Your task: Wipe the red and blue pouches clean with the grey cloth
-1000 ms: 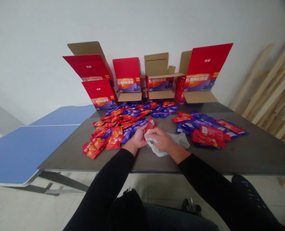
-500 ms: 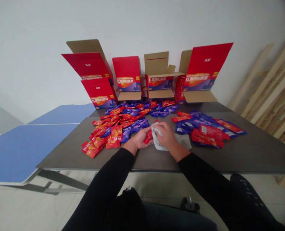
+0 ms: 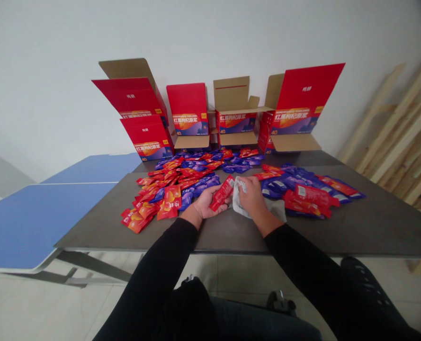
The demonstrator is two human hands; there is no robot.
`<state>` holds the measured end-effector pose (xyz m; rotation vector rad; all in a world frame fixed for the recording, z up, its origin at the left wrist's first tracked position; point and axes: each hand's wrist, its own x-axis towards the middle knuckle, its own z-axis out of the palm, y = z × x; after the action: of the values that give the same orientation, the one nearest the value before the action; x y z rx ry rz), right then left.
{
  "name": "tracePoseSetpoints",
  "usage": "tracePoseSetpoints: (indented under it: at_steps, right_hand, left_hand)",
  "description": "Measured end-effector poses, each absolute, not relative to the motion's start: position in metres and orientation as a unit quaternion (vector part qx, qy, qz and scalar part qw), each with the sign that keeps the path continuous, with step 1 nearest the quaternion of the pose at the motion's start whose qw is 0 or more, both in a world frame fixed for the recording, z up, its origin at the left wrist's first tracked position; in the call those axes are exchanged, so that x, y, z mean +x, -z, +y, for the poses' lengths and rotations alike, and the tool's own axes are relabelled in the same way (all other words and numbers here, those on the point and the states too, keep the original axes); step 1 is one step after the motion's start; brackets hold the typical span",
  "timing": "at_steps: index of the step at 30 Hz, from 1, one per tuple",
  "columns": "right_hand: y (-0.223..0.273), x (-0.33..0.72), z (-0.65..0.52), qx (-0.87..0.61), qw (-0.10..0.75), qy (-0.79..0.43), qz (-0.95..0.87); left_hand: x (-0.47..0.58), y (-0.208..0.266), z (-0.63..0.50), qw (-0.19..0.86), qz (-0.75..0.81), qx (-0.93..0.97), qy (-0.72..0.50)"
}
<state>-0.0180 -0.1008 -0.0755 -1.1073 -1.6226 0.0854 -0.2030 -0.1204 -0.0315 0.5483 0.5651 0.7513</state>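
Note:
A red sachet point(image 3: 223, 193) lies tilted in my left hand point(image 3: 208, 202), its fingers closed round the lower part. Just to its right, my right hand point(image 3: 252, 195) grips a pale grey cloth point(image 3: 239, 196). Part of the cloth hangs down and trails on the table under my right wrist. The cloth's edge is close beside the sachet's upper end. To the left of my hands spreads a loose heap of red sachets point(image 3: 169, 201) and purple sachets point(image 3: 186, 196). On the right, a smaller pile holds more red sachets point(image 3: 311, 200) and purple ones.
Several red cartons stand along the back of the dark grey table point(image 3: 125, 240), among them a right carton point(image 3: 291, 121) and a left carton point(image 3: 148, 139), with flaps up or folded forward. A blue table point(image 3: 54, 213) adjoins at left. Wooden planks point(image 3: 402, 132) lean at right.
My right hand and the cloth have moved right, off the red sachet. More of the sachet now shows in my left hand, which has stayed nearly in place.

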Motion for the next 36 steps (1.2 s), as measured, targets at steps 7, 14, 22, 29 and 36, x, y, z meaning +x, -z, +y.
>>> tracePoseSetpoints:
  at_steps: [7, 14, 22, 29, 36]
  right_hand:
    - [0.076, -0.017, -0.099, -0.472, 0.562, -0.041, -0.678]
    - [0.069, -0.020, -0.110, -0.391, 0.574, -0.054, -0.717]
    - [0.068, -0.027, -0.124, -0.238, 0.491, -0.060, -0.836]
    - [0.069, -0.029, -0.123, -0.203, 0.409, -0.071, -0.887]
    - [0.068, -0.028, -0.122, -0.254, 0.394, -0.064, -0.881]
  left_hand:
    - [-0.202, 0.023, -0.114, 0.794, 0.256, 0.165, -0.526]
    - [-0.200, 0.025, -0.109, 0.727, 0.330, 0.180, -0.575]
    - [-0.199, 0.035, -0.107, 0.818, 0.252, 0.206, -0.475]
    - [-0.202, 0.034, -0.110, 0.828, 0.258, 0.217, -0.448]
    - [-0.196, 0.027, -0.121, 0.849, 0.261, 0.233, -0.396]
